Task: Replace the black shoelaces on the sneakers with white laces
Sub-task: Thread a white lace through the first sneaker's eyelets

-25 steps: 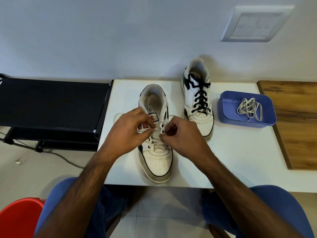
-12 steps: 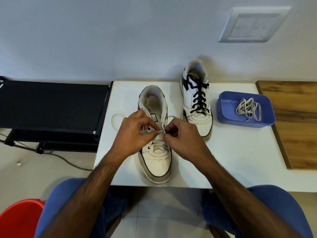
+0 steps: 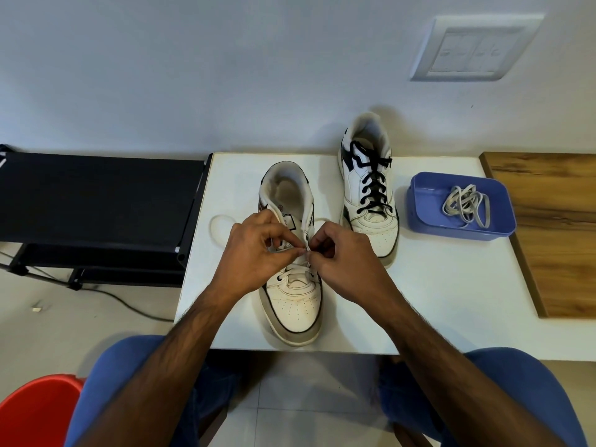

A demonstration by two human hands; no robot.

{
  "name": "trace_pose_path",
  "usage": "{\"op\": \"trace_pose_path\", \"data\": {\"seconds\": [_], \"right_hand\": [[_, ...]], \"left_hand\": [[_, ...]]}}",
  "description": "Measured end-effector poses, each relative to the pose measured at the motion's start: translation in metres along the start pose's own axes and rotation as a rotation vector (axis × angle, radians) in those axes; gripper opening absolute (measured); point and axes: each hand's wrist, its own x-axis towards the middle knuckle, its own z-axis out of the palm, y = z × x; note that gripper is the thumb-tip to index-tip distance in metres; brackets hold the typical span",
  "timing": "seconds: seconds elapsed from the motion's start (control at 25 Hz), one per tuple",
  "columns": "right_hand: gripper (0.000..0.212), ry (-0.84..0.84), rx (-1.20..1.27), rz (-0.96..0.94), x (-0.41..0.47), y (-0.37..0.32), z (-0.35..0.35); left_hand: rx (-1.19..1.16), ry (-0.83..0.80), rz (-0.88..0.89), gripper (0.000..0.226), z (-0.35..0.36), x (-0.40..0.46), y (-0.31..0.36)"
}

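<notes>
A white sneaker stands in the middle of the white table, toe toward me, with a white lace through its lowest eyelets. My left hand pinches the lace's tip at an eyelet on the shoe's right side. My right hand pinches the eyelet flap beside it, fingertips almost touching the left hand's. Loops of the white lace lie on the table on both sides of the shoe. A second sneaker with black laces stands behind to the right.
A blue tray holding another white lace sits right of the sneakers. A wooden board lies at the far right. A black bench adjoins the table's left edge. A red stool is at lower left.
My left hand has brought the lace tip rightward across the tongue to the right-side eyelet, meeting my right hand. The sneaker has stayed in place.
</notes>
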Motion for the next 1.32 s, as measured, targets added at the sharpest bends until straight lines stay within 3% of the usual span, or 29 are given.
{"op": "trace_pose_path", "data": {"seconds": [0.32,0.44,0.52,0.6,0.72,0.8,0.84,0.96,1.04,1.2,1.28,1.32], "right_hand": [[0.007,-0.081,0.08,0.0,0.013,0.011,-0.013],[0.01,-0.038,0.102,-0.035,0.012,0.011,-0.01],[0.008,-0.021,0.151,-0.045,0.012,0.009,-0.01],[0.009,-0.02,0.383,0.05,0.014,0.005,-0.016],[0.027,0.108,0.993,0.317,0.022,0.001,-0.038],[0.028,0.169,1.167,0.292,0.027,0.006,-0.052],[0.025,0.17,1.021,0.234,0.027,0.009,-0.057],[0.009,-0.003,0.23,0.016,0.019,0.014,-0.05],[0.009,-0.163,-0.011,-0.085,0.017,0.015,-0.039],[0.007,-0.164,-0.166,-0.167,0.015,0.018,-0.025],[0.01,-0.107,-0.066,-0.19,0.017,0.017,-0.025],[0.008,-0.077,0.121,-0.195,0.018,0.016,-0.027]], "left_hand": [[0.039,0.017,0.062,0.017,0.004,0.002,-0.007],[0.038,-0.051,0.055,0.038,-0.004,0.0,-0.006],[0.174,-0.046,0.046,0.049,-0.004,-0.003,-0.004],[0.249,-0.029,0.004,0.052,-0.002,-0.006,-0.001],[0.265,-0.036,-0.014,0.05,-0.003,-0.007,-0.001],[0.294,-0.036,-0.013,0.047,-0.004,-0.007,-0.001],[0.31,-0.026,-0.013,0.048,-0.004,-0.008,0.001],[0.358,0.011,-0.021,0.062,-0.003,-0.009,0.004],[0.363,0.009,-0.054,0.075,-0.005,-0.007,0.005],[0.344,-0.005,-0.116,0.081,-0.003,-0.005,0.004],[0.344,-0.007,-0.131,0.079,-0.001,-0.006,0.005],[0.347,-0.003,-0.137,0.078,-0.001,-0.006,0.005]]}}
